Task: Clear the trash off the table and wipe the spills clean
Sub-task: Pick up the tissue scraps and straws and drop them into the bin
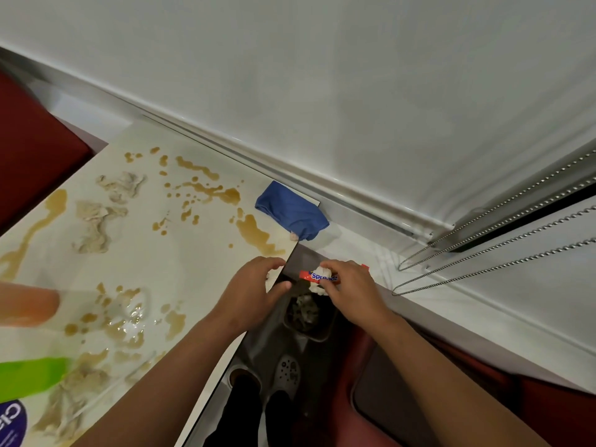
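Brown spills [251,232] and soggy tissues [93,227] cover the white table [145,262]. A blue cloth [292,211] lies at the table's far right corner. My left hand [254,291] curls over the table's right edge on a scrap of white paper [271,275]. My right hand [351,290] holds a red wrapper [317,278] and a crumpled white tissue [321,273] just beyond the table edge, above a dark bin [306,312] on the floor that contains trash.
A spray bottle with an orange top [29,306] and green body [32,377] stands blurred at the near left. A white window sill [451,304], blind chains [483,262] and red seats [29,146] surround the table. My shoes [287,372] are beside the bin.
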The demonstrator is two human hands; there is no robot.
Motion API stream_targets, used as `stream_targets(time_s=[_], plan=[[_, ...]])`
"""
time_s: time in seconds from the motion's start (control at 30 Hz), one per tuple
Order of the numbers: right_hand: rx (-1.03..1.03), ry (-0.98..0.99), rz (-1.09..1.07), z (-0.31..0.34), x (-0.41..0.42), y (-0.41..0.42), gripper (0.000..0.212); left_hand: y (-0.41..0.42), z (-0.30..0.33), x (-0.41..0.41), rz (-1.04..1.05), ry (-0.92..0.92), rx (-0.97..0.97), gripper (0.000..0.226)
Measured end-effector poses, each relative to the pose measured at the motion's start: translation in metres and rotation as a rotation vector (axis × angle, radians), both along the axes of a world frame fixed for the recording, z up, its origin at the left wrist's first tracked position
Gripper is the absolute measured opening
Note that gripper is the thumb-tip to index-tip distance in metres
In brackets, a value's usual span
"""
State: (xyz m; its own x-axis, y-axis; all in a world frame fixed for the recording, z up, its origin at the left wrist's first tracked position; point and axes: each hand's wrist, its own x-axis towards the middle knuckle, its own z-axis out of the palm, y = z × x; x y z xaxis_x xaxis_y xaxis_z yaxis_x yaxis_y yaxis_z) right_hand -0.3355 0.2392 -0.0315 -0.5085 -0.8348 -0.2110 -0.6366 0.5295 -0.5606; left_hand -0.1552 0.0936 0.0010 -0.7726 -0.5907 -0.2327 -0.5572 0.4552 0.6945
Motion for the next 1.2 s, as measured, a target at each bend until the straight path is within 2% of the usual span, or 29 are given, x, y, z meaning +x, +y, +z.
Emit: stream_targets(time_s=[0.17,0.4,0.63,0.87,1.03,1.1,1.2], plan=[[0.192,0.026,-0.067,-0.058,-0.015,0.001,0.011,-0.006,-0.001,0.013,-0.015,-0.023,-0.054,0.041],[0.391,-0.045,-0.103,-0.145,-0.016,0.005,0.011,-0.012,-0.022,0.029,-0.017,-0.038,-0.115,0.037],[0.425,-0.014,-0.101,-0.238,-0.013,-0.001,0.019,-0.019,-0.058,0.020,-0.103,0.051,-0.261,0.043],[0.435,0.041,-0.042,-0.319,-0.006,-0.018,0.027,-0.023,-0.098,0.012,-0.286,0.019,-0.417,0.050],[0.471,0.070,-0.020,-0.371,-0.009,-0.013,0.035,-0.015,-0.115,0.017,-0.308,0.015,-0.433,0.048],[0.488,0.050,-0.006,-0.376,-0.009,-0.009,0.037,-0.012,-0.118,0.018,-0.294,0.017,-0.412,0.048],[0.457,-0.045,-0.004,-0.351,-0.003,-0.011,0.034,-0.011,-0.117,0.019,-0.277,0.027,-0.395,0.047]])
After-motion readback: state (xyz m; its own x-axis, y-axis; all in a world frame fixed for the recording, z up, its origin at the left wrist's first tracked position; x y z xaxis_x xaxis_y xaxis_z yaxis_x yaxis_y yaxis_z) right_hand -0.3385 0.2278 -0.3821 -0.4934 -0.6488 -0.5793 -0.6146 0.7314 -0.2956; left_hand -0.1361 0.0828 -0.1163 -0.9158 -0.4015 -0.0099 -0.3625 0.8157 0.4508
